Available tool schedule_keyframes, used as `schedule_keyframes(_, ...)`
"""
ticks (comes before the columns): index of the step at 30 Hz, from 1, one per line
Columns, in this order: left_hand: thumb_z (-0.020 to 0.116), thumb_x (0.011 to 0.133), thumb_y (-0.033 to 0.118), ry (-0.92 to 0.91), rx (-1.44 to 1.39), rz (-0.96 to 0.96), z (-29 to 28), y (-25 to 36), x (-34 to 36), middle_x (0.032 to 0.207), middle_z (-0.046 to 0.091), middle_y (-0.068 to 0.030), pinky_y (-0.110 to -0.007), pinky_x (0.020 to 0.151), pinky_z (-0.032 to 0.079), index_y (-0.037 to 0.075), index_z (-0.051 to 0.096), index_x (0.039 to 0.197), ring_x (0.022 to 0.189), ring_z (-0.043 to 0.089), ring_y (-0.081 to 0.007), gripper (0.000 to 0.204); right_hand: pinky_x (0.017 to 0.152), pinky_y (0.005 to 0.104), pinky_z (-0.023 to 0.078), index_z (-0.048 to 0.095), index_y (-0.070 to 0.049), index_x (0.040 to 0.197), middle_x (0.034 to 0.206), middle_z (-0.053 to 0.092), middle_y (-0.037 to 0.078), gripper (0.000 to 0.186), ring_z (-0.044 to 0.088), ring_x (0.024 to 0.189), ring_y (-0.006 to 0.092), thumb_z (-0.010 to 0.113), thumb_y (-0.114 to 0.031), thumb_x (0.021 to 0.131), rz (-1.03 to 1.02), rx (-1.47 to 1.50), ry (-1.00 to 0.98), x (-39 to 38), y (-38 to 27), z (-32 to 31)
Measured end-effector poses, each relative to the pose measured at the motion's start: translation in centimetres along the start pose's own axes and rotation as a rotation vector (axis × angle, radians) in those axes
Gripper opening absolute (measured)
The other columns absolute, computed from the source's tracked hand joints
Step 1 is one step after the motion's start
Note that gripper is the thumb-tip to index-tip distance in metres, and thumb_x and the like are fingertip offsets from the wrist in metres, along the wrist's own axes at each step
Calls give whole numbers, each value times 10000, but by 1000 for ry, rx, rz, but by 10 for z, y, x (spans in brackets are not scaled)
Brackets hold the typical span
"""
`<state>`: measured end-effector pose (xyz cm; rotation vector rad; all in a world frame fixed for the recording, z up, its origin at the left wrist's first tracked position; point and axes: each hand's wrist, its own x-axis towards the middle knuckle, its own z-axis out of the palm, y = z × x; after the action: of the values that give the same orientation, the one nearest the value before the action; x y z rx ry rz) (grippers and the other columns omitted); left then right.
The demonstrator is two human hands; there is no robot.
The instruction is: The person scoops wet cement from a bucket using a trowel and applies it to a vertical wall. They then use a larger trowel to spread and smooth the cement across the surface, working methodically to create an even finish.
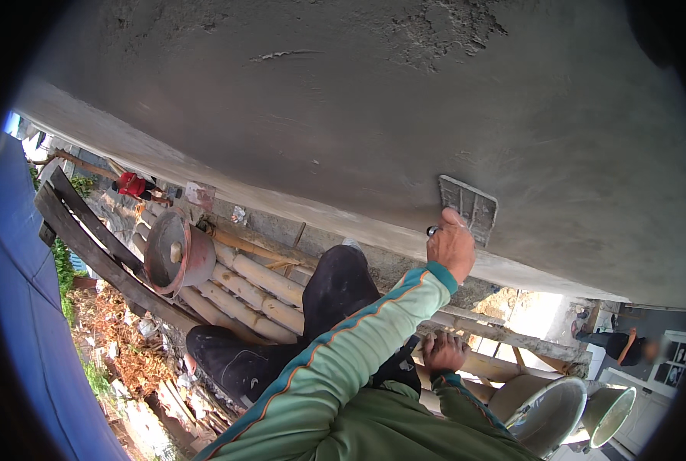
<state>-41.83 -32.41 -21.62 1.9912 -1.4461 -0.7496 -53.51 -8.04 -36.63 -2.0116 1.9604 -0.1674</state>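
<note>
My left hand (450,246) is closed on the handle of a trowel (481,206), whose flat ridged plate lies against the grey plastered wall (343,107) above the lower band of that surface. My left arm reaches across my body in a green and teal sleeve. My right hand (444,353) is lower down, fingers curled on a bamboo pole (496,367) beside my dark-trousered leg. Rough patches and small ridges mark the upper plaster.
Bamboo poles (254,300) form the platform under me, holding a mortar bucket (198,261). More buckets (546,419) stand at lower right. Weathered planks (78,234), a blue sheet (28,292) and debris lie left. A person in red (132,186) and another in dark clothing (612,346) are farther off.
</note>
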Motion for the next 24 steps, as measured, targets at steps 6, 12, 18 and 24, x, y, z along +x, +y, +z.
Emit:
schedule_keyframes(6,480,979,83,-317,-179,101,65,23,-38,1032,645,-356,-593,806,540,20,439,1110,897,691,-494,151,877,515,441,756,-133,1016,942,749,110,400,685,943,335,558,-466,916,-87,-107,89,-4,8,7)
schedule_keyframes(12,612,937,204,10,144,590,104,-137,-42,1080,734,-206,-498,860,568,-4,686,1116,983,692,-394,285,922,535,435,733,-145,1000,927,743,113,351,680,942,343,550,-434,922,-71,-51,72,1,-11,-1)
schedule_keyframes(18,576,949,86,-345,-976,-129,7,-131,27,816,695,-142,-314,429,560,-60,650,989,529,672,-219,168,951,551,415,744,-162,1036,1005,748,111,366,683,988,344,536,-447,940,-45,-102,94,-8,-3,0)
schedule_keyframes(24,615,974,133,-412,-1004,-114,-129,20,10,823,654,-171,-330,483,570,-117,586,1047,586,676,-226,262,964,575,414,748,-150,1117,1049,749,115,418,681,1041,353,541,-464,933,19,-54,-43,-4,1,-2)
